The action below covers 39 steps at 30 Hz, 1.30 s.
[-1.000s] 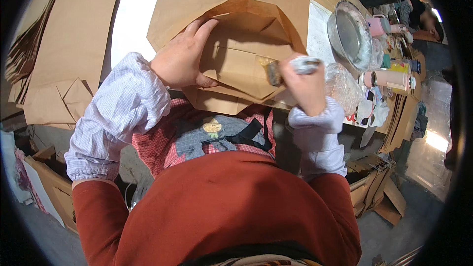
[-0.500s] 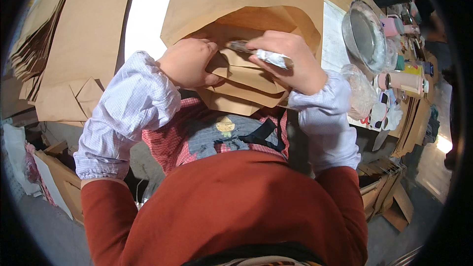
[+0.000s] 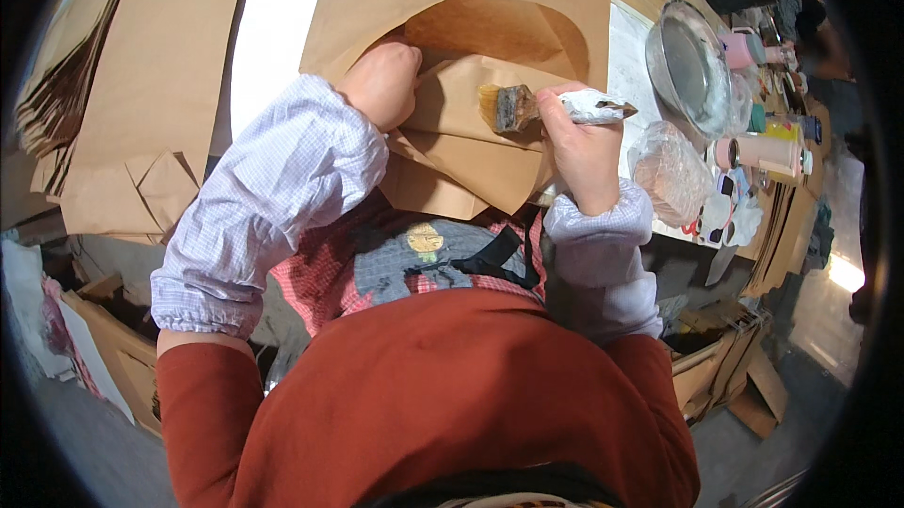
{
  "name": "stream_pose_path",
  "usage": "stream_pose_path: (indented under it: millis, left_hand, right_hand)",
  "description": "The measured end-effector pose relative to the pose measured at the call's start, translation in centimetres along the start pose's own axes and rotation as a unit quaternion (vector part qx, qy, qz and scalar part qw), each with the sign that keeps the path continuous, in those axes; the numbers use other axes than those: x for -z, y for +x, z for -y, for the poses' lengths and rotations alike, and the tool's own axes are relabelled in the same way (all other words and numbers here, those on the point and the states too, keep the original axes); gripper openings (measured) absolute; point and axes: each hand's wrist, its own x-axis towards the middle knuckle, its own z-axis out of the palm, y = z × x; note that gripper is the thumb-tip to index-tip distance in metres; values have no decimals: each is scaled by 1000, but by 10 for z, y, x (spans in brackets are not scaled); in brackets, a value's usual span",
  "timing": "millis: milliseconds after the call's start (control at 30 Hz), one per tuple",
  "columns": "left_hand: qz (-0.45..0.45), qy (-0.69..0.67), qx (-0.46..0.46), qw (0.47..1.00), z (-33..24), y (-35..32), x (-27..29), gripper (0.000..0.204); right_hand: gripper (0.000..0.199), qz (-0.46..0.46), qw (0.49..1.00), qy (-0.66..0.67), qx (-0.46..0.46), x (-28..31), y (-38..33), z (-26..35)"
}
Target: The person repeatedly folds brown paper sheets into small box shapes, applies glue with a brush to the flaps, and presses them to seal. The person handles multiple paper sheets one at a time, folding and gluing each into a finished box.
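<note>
A brown paper bag (image 3: 471, 65) lies on the table in front of me, its bottom folds opened up. My left hand (image 3: 381, 82) presses down on the left fold of the bag with closed fingers. My right hand (image 3: 576, 145) grips a flat paintbrush (image 3: 541, 108) by its paste-crusted handle. The bristles point left and hover over the folded flap (image 3: 471, 145) of the bag. Both forearms wear pale checked sleeve covers over red sleeves.
A stack of flat brown paper bags (image 3: 122, 103) lies at the left. At the right stand a metal bowl (image 3: 692, 65), a clear plastic bag (image 3: 669, 174), pink cups (image 3: 753, 150) and small clutter. Cardboard boxes (image 3: 725, 376) sit on the floor lower right.
My right hand has swung the brush from the bag's right side across the folds and back; the bristles now point left over the flap. My left hand stays pressed on the bag.
</note>
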Motion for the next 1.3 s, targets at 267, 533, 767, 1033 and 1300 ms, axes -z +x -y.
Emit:
stream_pose_path:
  millis: [267,533,767,1033,1300]
  left_hand:
    - [25,-25,108,994,5,26,12,19]
    - [-9,73,44,996,-10,20,5,14]
    - [-36,233,-51,970,-33,11,-3,11]
    - [-5,178,-246,953,-56,5,9,15]
    - [-82,173,108,976,30,-24,-13,64]
  right_hand:
    - [22,31,998,56,14,-64,11,20]
    - [24,-75,951,-296,55,32,-6,-12]
    - [39,-146,920,364,7,32,13,-5]
    - [39,-32,703,707,-76,-37,56,-81]
    - [42,87,691,716,-48,-38,54,-87]
